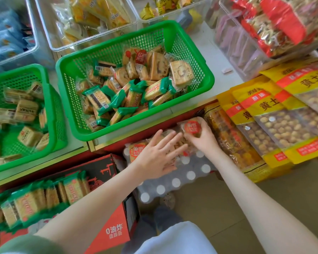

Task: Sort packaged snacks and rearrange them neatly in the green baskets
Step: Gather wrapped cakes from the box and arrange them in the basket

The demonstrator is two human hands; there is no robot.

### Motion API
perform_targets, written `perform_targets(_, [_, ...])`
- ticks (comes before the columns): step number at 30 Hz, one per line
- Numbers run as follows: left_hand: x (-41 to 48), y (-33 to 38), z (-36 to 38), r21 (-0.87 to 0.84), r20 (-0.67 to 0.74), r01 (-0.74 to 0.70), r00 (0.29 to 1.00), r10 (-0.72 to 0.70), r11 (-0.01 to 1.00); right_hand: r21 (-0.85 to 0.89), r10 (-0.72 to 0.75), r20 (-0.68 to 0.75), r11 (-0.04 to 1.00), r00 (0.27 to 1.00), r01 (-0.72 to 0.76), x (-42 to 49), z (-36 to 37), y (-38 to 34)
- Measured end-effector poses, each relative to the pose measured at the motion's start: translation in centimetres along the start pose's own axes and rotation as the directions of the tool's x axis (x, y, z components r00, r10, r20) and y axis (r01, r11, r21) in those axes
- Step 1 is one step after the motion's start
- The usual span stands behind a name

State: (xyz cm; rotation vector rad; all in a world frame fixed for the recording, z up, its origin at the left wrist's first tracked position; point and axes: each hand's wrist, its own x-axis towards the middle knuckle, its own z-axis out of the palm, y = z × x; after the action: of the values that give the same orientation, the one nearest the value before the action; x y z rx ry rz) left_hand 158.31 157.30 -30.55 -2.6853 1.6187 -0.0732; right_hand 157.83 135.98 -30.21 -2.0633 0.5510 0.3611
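A green basket [208,77] in the middle of the shelf holds green-wrapped cracker packs [154,91] at the front and round cakes in clear wrappers [181,73] at the back. A second green basket [53,107] at the left holds beige square packs [27,110]. Below the shelf edge, a pile of clear-wrapped cakes with red round labels [136,152] lies on a polka-dot surface. My left hand [159,156] rests flat on that pile with fingers spread. My right hand [202,137] grips one red-labelled cake [191,126] at the pile's right end.
Clear bins [44,39] of yellow, blue and red snacks stand behind the baskets. Yellow bags of small round snacks [275,123] lie stacked at the right. A red carton [116,230] with a row of green cracker packs [37,197] sits at the lower left.
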Motion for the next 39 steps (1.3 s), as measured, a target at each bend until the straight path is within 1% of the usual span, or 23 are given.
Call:
perform_targets(1, [-0.9,-0.2,0.8,-0.019,0.035,0.04,0.999,-0.04,0.999,-0.139,-0.036,0.03,0.989,0.999,0.04,0.4,0.9,0.5])
perform_targets(2, [-1.6,-0.3,1.4,-0.037,0.066,0.074,0.995,-0.072,0.997,-0.243,-0.058,0.077,0.967,0.995,0.076,0.5,1.8,0.8])
perform_targets(4, [-2.4,-0.5,2.3,-0.056,0.112,0.108,0.988,-0.101,0.993,-0.375,-0.043,0.126,0.923,0.991,0.088,0.4,3.1,1.1])
perform_targets(6, [-2.3,-0.6,2.6,-0.063,0.128,0.104,0.987,-0.095,0.993,-0.411,-0.024,0.136,0.908,0.99,0.078,0.4,3.7,1.0])
perform_targets(9, [-2.0,-0.5,2.6,-0.082,0.123,0.121,0.986,-0.11,0.989,-0.348,-0.02,0.21,0.933,0.977,0.094,-0.3,3.6,0.5])
perform_targets(10, [-2.1,-0.4,2.5,-0.096,0.124,0.139,0.984,-0.126,0.986,-0.352,-0.017,0.225,0.931,0.974,0.098,-0.6,3.6,0.5])
perform_targets(12, [-2.3,-0.1,2.3,-0.117,0.115,0.175,0.98,-0.162,0.978,-0.442,-0.059,0.193,0.886,0.979,0.14,-1.4,3.5,0.3])
perform_targets(14, [-2.6,0.1,1.6,-0.127,0.108,0.218,0.973,-0.204,0.968,-0.497,-0.162,0.097,0.847,0.982,0.189,-2.1,3.4,-0.2])
perform_targets(17, [-2.9,-0.2,-0.3,-0.152,0.088,0.297,0.954,-0.287,0.943,-0.471,-0.305,-0.022,0.843,0.952,0.26,-3.0,3.3,-2.7])
perform_targets(19, [-3.4,-0.8,-1.9,-0.205,0.086,0.358,0.934,-0.347,0.911,-0.451,-0.39,-0.049,0.83,0.919,0.328,-3.8,3.5,-5.0])
perform_targets(21, [-4.6,-1.7,-3.5,-0.305,0.08,0.432,0.9,-0.429,0.849,-0.403,-0.451,-0.043,0.824,0.891,0.397,-4.5,4.3,-7.6])
perform_targets(23, [-6.6,-2.8,-5.2,-0.405,0.074,0.473,0.87,-0.488,0.783,-0.347,-0.507,0.009,0.806,0.862,0.479,-5.3,5.6,-10.3])
perform_targets(24, [-7.9,-3.5,-6.2,-0.428,0.056,0.469,0.867,-0.495,0.773,-0.327,-0.546,0.033,0.785,0.837,0.525,-5.7,6.5,-11.7])
perform_targets(25, [-9.3,-4.4,-7.0,-0.428,0.02,0.448,0.873,-0.487,0.785,-0.309,-0.586,0.051,0.761,0.808,0.571,-6.1,7.6,-13.1])
perform_targets(28, [-14.7,-7.4,-9.0,-0.344,-0.115,0.375,0.893,-0.436,0.861,-0.271,-0.697,0.08,0.673,0.713,0.688,-7.1,11.8,-17.1])
perform_targets(29, [-16.8,-8.6,-9.5,-0.324,-0.144,0.372,0.89,-0.433,0.87,-0.264,-0.725,0.084,0.645,0.684,0.717,-7.4,13.5,-18.4])
perform_targets(30, [-19.0,-9.9,-9.9,-0.309,-0.163,0.384,0.88,-0.447,0.87,-0.26,-0.748,0.095,0.619,0.657,0.741,-7.8,15.3,-19.7])
perform_targets(32, [-23.8,-12.7,-10.2,-0.271,-0.183,0.457,0.84,-0.511,0.847,-0.263,-0.776,0.134,0.572,0.617,0.777,-8.4,19.1,-22.2])
perform_targets(34, [-28.8,-16.0,-10.1,-0.243,-0.175,0.548,0.787,-0.591,0.801,-0.247,-0.773,0.193,0.558,0.605,0.792,-9.0,23.1,-24.7])
perform_targets(36, [-33.8,-19.6,-9.4,-0.207,-0.151,0.599,0.762,-0.63,0.773,-0.235,-0.766,0.258,0.541,0.589,0.807,-9.1,27.1,-27.4])
perform_targets(37, [-36.2,-21.4,-8.9,-0.176,-0.128,0.608,0.766,-0.63,0.774,-0.238,-0.749,0.304,0.539,0.589,0.808,-9.0,29.1,-28.7])
perform_targets(39, [-40.2,-25.0,-7.7,-0.105,-0.047,0.584,0.805,-0.591,0.805,-0.256,-0.674,0.412,0.56,0.613,0.788,-8.2,33.1,-30.9])
